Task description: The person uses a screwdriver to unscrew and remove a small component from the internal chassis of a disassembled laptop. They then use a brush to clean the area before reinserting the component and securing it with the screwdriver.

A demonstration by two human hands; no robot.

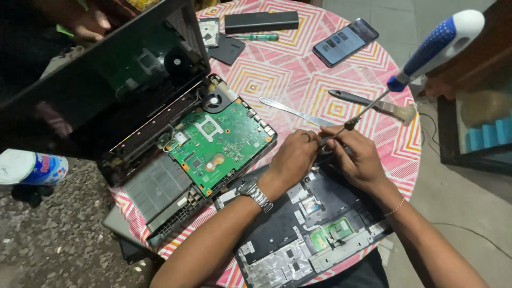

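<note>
Steel wristwatch (256,195), ring (307,136), thin bracelet (395,207)

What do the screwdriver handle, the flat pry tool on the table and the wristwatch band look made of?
Screwdriver handle: blue and white, looks like moulded plastic, with a dotted, perhaps rubbery, grip. Flat pry tool: thin bare metal with a dull silver shine. Wristwatch band: linked silver metal, likely steel.
</note>
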